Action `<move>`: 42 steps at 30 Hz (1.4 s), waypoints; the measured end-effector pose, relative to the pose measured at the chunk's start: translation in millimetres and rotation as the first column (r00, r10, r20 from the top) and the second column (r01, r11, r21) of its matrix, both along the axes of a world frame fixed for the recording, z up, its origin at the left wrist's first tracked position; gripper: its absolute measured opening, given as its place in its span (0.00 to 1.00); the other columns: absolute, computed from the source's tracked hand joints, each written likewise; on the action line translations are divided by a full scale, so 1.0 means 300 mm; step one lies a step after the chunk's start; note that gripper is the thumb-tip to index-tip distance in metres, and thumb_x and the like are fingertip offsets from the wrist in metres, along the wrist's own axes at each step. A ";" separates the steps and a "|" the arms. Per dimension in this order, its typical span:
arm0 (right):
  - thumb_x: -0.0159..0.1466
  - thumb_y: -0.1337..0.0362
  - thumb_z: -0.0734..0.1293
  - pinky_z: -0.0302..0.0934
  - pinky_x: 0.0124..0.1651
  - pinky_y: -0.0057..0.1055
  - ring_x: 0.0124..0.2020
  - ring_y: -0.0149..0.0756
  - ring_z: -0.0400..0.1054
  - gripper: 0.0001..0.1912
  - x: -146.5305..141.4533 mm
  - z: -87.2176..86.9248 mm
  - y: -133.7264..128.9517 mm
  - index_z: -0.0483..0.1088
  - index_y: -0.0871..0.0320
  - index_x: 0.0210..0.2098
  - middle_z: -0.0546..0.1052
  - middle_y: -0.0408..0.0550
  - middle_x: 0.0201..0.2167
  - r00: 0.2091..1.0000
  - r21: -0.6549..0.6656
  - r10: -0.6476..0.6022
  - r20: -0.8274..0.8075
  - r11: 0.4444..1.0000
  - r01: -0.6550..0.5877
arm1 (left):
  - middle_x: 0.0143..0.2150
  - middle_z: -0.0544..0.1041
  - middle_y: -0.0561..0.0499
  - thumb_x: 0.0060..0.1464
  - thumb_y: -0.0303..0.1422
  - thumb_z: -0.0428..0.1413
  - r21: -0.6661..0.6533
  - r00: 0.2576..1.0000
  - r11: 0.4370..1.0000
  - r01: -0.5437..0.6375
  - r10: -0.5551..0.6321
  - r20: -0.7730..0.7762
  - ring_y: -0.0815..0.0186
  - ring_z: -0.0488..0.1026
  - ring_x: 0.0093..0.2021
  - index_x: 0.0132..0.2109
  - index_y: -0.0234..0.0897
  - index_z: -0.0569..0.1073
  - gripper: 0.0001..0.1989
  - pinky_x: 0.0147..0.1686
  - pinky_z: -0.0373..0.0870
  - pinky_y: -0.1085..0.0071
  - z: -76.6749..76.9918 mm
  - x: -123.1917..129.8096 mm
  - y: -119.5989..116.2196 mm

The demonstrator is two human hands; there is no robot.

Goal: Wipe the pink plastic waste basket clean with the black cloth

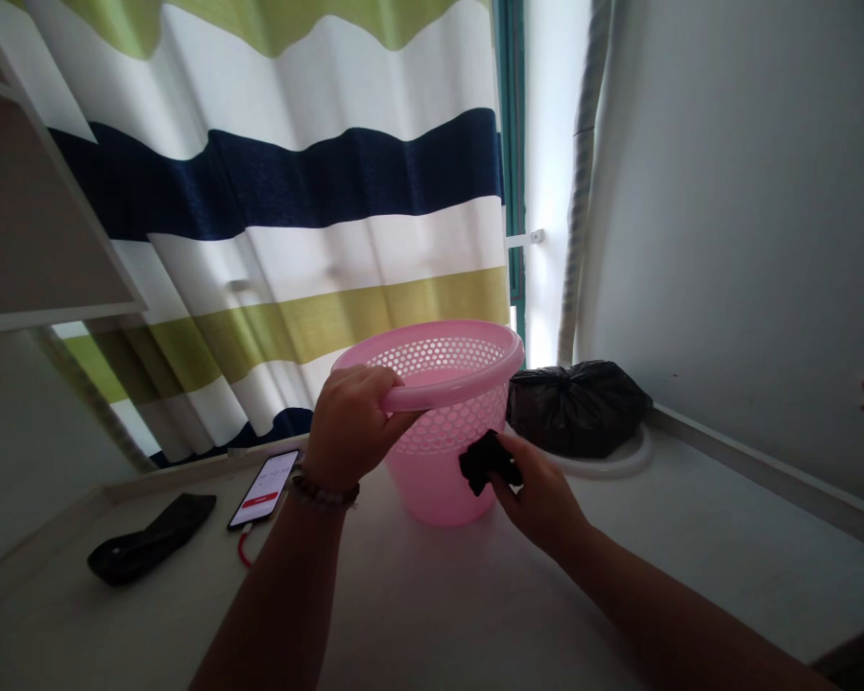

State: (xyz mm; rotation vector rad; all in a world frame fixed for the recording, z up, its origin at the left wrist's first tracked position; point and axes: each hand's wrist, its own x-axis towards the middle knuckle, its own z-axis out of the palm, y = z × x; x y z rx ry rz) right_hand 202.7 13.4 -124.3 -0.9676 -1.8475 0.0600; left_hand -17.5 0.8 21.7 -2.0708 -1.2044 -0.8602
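A pink plastic basket (439,480) with a perforated upper wall stands upright on the pale tabletop. My left hand (352,417), with a beaded bracelet at the wrist, is closed round the near left part of its rim. In my right hand (540,489) a small bunched black cloth (486,461) is pinched between thumb and fingers, in front of the basket's right side. Whether the cloth touches the basket wall I cannot tell. The basket's bottom inside is hidden from view.
A phone (265,489) with a lit screen and red cable lies left of the basket. Farther left is a folded black item (151,539). Behind right, a black plastic bag (580,408) sits by a white rounded rim. A striped curtain (360,182) hangs behind; a wall stands right.
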 end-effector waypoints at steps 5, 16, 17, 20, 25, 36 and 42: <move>0.58 0.73 0.59 0.57 0.40 0.30 0.39 0.37 0.66 0.11 -0.012 0.011 -0.021 0.67 0.56 0.38 0.72 0.50 0.38 0.959 -0.086 0.013 0.283 0.996 0.012 | 0.24 0.67 0.53 0.51 0.47 0.52 0.011 1.000 1.000 -0.009 0.009 -0.006 0.67 0.61 0.29 0.27 0.37 0.64 0.17 0.32 0.55 0.68 -0.002 0.000 0.003; 0.51 0.49 0.68 0.52 0.28 0.31 0.29 0.41 0.68 0.15 -0.004 -0.095 0.009 0.73 0.55 0.28 0.76 0.49 0.28 0.874 -0.329 0.039 0.484 0.934 0.141 | 0.25 0.69 0.52 0.50 0.48 0.53 0.001 1.000 1.000 0.011 -0.011 0.024 0.66 0.63 0.30 0.28 0.37 0.66 0.18 0.33 0.57 0.68 -0.003 -0.002 0.003; 0.50 0.48 0.68 0.52 0.28 0.31 0.29 0.42 0.68 0.17 -0.005 -0.097 0.010 0.73 0.54 0.28 0.76 0.49 0.28 0.876 -0.326 0.039 0.481 0.935 0.138 | 0.25 0.69 0.52 0.50 0.48 0.53 0.001 1.000 1.000 0.011 -0.011 0.023 0.66 0.63 0.30 0.28 0.37 0.66 0.17 0.33 0.56 0.68 -0.003 -0.002 0.003; 0.48 0.54 0.71 0.55 0.30 0.32 0.31 0.42 0.68 0.13 -0.014 -0.095 0.013 0.74 0.55 0.29 0.75 0.50 0.29 0.869 -0.296 0.008 0.495 0.942 0.160 | 0.25 0.69 0.52 0.50 0.47 0.53 -0.001 1.000 1.000 0.006 -0.006 0.015 0.66 0.63 0.30 0.28 0.37 0.67 0.16 0.33 0.56 0.68 -0.005 -0.001 0.004; 0.52 0.62 0.69 0.57 0.38 0.34 0.37 0.42 0.64 0.05 -0.022 -0.084 0.025 0.75 0.57 0.26 0.73 0.53 0.30 0.874 -0.193 -0.015 0.486 0.973 0.124 | 0.26 0.69 0.51 0.50 0.46 0.54 0.000 1.000 1.000 -0.014 0.014 0.017 0.65 0.64 0.31 0.29 0.37 0.68 0.16 0.34 0.57 0.68 -0.008 -0.005 0.006; 0.56 0.68 0.64 0.59 0.41 0.34 0.37 0.38 0.62 0.01 0.020 0.004 0.011 0.69 0.58 0.29 0.68 0.49 0.34 0.999 -0.040 0.002 0.036 0.999 -0.001 | 0.25 0.69 0.52 0.51 0.44 0.54 -0.002 1.000 1.000 0.011 -0.011 0.013 0.66 0.63 0.30 0.28 0.37 0.66 0.14 0.33 0.56 0.68 -0.005 -0.003 0.004; 0.57 0.69 0.62 0.61 0.43 0.33 0.41 0.38 0.64 0.14 0.031 0.014 0.020 0.64 0.56 0.44 0.66 0.52 0.43 0.996 0.011 -0.020 -0.089 1.000 0.021 | 0.25 0.69 0.52 0.51 0.45 0.54 0.003 1.000 1.000 0.018 -0.018 0.018 0.66 0.63 0.29 0.28 0.37 0.66 0.15 0.34 0.57 0.68 -0.008 -0.006 0.007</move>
